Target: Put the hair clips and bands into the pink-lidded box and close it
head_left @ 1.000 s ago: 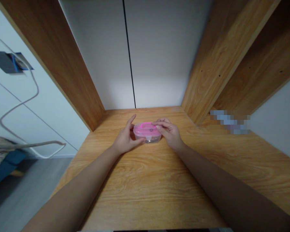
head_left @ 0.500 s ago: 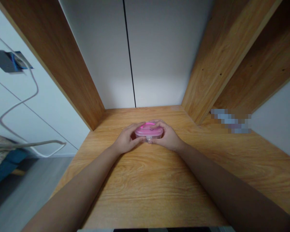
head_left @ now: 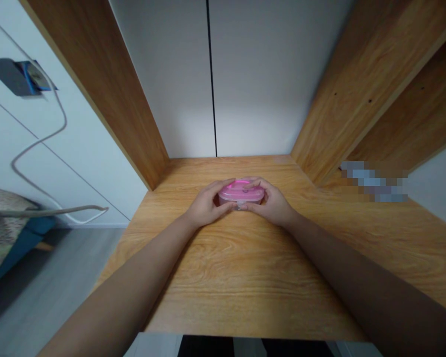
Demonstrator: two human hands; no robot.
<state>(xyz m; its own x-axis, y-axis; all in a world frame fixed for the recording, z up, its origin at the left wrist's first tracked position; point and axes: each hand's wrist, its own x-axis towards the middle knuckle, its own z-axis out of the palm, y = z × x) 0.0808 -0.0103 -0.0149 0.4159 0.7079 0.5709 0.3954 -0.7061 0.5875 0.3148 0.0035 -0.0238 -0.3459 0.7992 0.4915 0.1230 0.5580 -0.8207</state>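
A small oval plastic box [head_left: 241,192] with a pink lid and a clear lower part sits on the wooden desk [head_left: 245,267], toward its back. My left hand [head_left: 209,202] wraps round the box's left end, with its thumb along the front and fingers over the lid's edge. From the other side, my right hand [head_left: 273,202] grips the right end, thumb at the front near a clear clasp and fingers resting on top. Both hands hide the ends of the box. What lies inside it cannot be made out.
Wooden side panels [head_left: 107,89] frame the desk, with a white back wall [head_left: 252,84]. A blurred-out item [head_left: 375,183] lies at the right. At the left, a pale cable [head_left: 61,109] hangs by an open wall socket [head_left: 26,77], above a patterned cloth [head_left: 3,233].
The camera view has shifted, so the scene sits a little further right and higher. Both hands keep their hold on the pink-lidded box.
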